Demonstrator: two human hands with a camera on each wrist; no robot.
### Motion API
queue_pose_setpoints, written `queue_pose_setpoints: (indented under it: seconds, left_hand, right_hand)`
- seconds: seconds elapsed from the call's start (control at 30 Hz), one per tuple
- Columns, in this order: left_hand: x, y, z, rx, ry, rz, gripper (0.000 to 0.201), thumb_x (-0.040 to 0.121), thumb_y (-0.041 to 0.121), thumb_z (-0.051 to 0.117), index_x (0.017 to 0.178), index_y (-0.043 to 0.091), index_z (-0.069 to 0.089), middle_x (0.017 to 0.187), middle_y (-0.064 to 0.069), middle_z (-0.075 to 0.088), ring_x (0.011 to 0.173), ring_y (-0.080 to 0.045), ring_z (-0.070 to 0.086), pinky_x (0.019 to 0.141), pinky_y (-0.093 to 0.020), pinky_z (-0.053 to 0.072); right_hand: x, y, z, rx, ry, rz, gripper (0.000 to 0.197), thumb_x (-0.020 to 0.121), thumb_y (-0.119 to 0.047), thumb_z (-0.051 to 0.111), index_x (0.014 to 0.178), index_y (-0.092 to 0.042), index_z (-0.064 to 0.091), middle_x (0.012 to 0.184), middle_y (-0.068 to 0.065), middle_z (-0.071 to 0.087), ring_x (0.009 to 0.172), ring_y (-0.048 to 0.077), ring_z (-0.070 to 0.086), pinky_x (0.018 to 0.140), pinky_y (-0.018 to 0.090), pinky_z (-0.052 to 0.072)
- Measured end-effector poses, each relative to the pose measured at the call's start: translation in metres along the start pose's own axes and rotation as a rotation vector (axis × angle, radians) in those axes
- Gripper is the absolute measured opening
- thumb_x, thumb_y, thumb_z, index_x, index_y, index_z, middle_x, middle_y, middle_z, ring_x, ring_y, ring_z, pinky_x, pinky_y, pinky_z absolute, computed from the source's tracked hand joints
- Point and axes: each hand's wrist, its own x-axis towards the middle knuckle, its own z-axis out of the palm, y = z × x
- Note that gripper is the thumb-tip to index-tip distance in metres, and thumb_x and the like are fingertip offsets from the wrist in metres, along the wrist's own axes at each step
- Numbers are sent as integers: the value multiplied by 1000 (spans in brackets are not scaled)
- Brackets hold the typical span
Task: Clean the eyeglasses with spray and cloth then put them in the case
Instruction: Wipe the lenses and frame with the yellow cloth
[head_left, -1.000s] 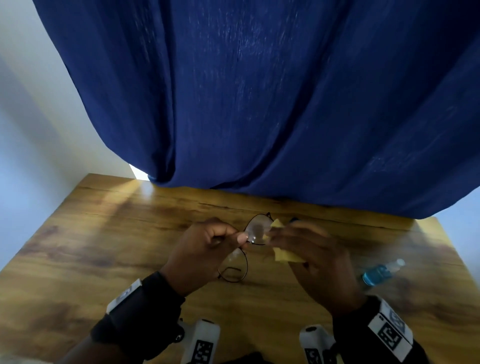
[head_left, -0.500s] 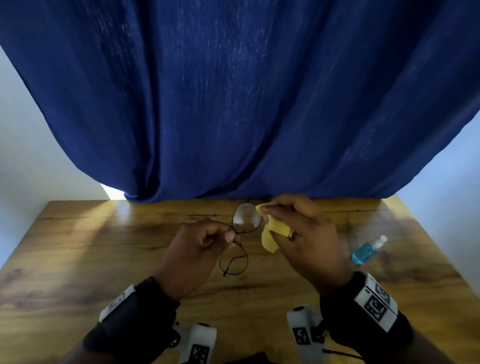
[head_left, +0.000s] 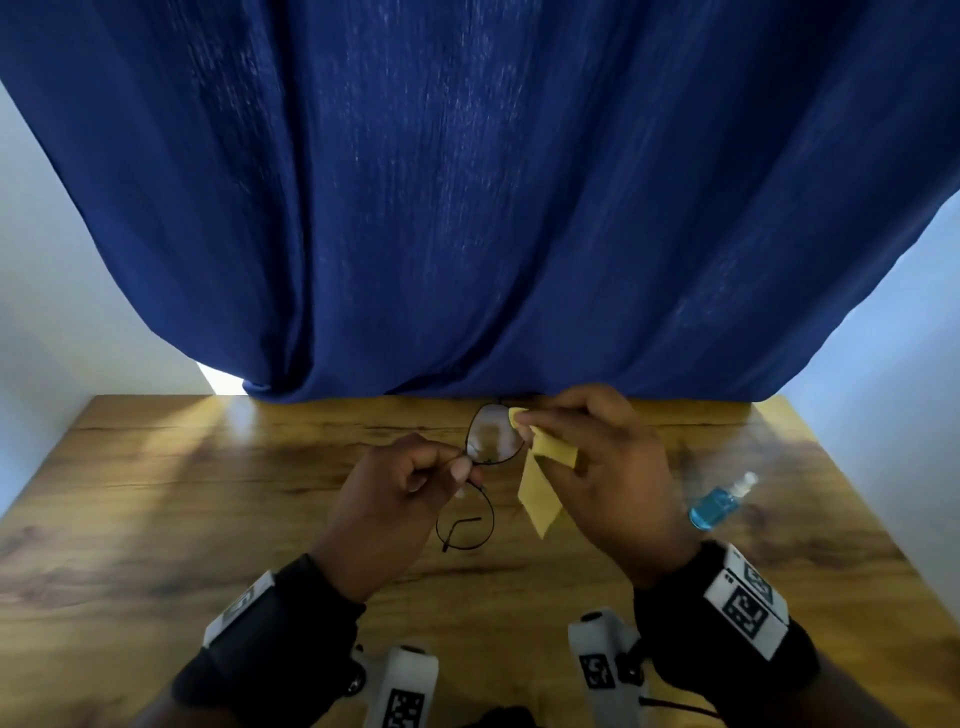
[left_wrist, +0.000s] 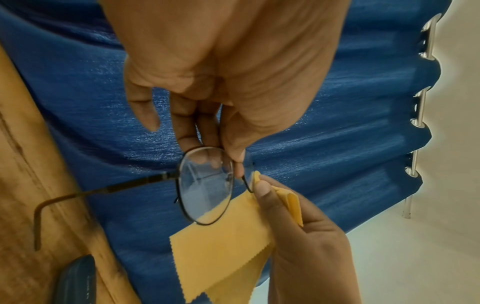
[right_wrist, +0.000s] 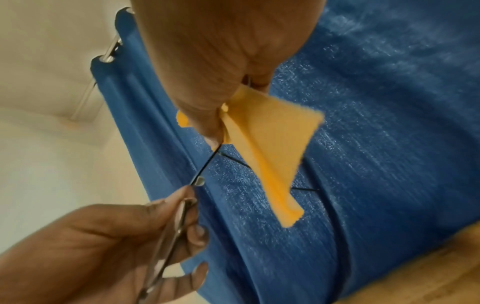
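Head view: the left hand (head_left: 395, 499) holds a pair of thin black-rimmed eyeglasses (head_left: 480, 470) above a wooden table (head_left: 208, 493), thumb and forefinger pinching the frame at the bridge between the two lenses. The far lens stands raised toward the blue curtain (head_left: 467, 208); the near lens hangs lower, with one temple arm folded across it. The right hand (head_left: 608, 467) pinches a yellow cleaning cloth (head_left: 545, 483) over the right edge of the far lens, thumb on the side facing the camera; the loose remainder of the cloth hangs down beside the palm.

Left wrist view: the left-hand fingertips (left_wrist: 235, 154) close on the rim beside one lens, the other temple arm (left_wrist: 103, 189) extending out to the left over the table. The cloth is folded over the rim of the second lens under the right thumb (left_wrist: 265, 189). A dark eyeglass case (left_wrist: 78, 281) lies on the table at the lower left, well apart from the eyeglasses.

Right wrist view: the cloth (right_wrist: 272, 148) is gripped between right thumb and fingers, its free corner blurred.

A small spray bottle (head_left: 719, 501) of blue liquid lies on its side on the table, right of the right hand and untouched.
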Motion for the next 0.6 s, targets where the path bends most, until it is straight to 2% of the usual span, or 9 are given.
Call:
queue_pose_setpoints:
  seconds: [0.07, 0.13, 0.23, 0.27, 0.37, 0.4, 0.5, 0.53, 0.6]
  left_hand:
    - [-3, 3, 3, -11, 9, 9, 19, 97, 23, 66, 88, 33, 80, 94, 7, 75, 91, -9, 72, 86, -37, 59]
    - [-5, 7, 6, -2, 18, 25, 19, 97, 22, 66, 89, 32, 80, 94, 8, 76, 92, -9, 72, 85, -34, 59]
    - [-5, 9, 9, 11, 47, 20, 18, 97, 22, 66, 89, 31, 79, 95, 6, 75, 92, -11, 72, 86, -35, 59]
    - [-5, 10, 10, 9, 50, 17, 18, 97, 22, 66, 89, 31, 79, 95, 6, 75, 92, -11, 72, 86, -35, 59]
    - [-9, 12, 13, 30, 41, 28, 18, 97, 23, 65, 91, 31, 80, 95, 6, 74, 92, -10, 70, 83, -29, 57]
    - [-10, 13, 15, 36, 43, 26, 18, 97, 23, 65, 92, 31, 80, 95, 5, 73, 92, -10, 70, 83, -28, 56]
    - [-10, 13, 17, 45, 65, 14, 17, 97, 24, 66, 90, 32, 80, 96, 4, 73, 93, -12, 71, 83, -28, 56]
    - [-10, 12, 19, 54, 68, 20, 18, 96, 23, 67, 89, 35, 79, 95, 4, 73, 92, -12, 71, 81, -27, 55]
    - [-10, 15, 20, 80, 59, 39, 25, 95, 21, 68, 86, 42, 77, 91, 5, 71, 86, -10, 69, 76, -23, 52]
  right_hand:
    - [-1, -5, 0, -25, -61, -86, 23, 89, -19, 72, 111, -18, 77, 104, -3, 64, 96, 9, 58, 84, 24, 47]
    - [-5, -6, 0, -61, -118, -190, 20, 92, -28, 67, 108, -22, 77, 102, -6, 67, 95, 11, 59, 84, 33, 48]
    - [3, 5, -7, -62, -15, -41, 22, 89, -30, 67, 108, -28, 78, 100, -11, 65, 93, 8, 55, 77, 41, 50]
    - [4, 6, -7, -55, -1, -39, 22, 89, -28, 68, 108, -28, 78, 100, -11, 65, 92, 9, 55, 77, 41, 49]
    - [-3, 1, -1, -102, -129, -246, 19, 92, -32, 67, 107, -31, 77, 100, -11, 67, 92, 11, 57, 80, 39, 46]
    - [-2, 4, -3, -110, -136, -246, 20, 91, -32, 67, 107, -32, 77, 100, -12, 68, 92, 11, 56, 80, 40, 46]
    - [8, 13, -7, -55, -8, -84, 23, 85, -25, 71, 106, -30, 79, 99, -13, 68, 91, 13, 55, 76, 43, 48]
    - [8, 10, -6, -54, -28, -120, 23, 86, -24, 71, 108, -30, 78, 101, -14, 67, 91, 14, 55, 77, 43, 48]
    - [4, 6, -1, -94, -124, -287, 21, 94, -30, 65, 110, -32, 77, 105, -17, 61, 91, 12, 54, 81, 38, 44]
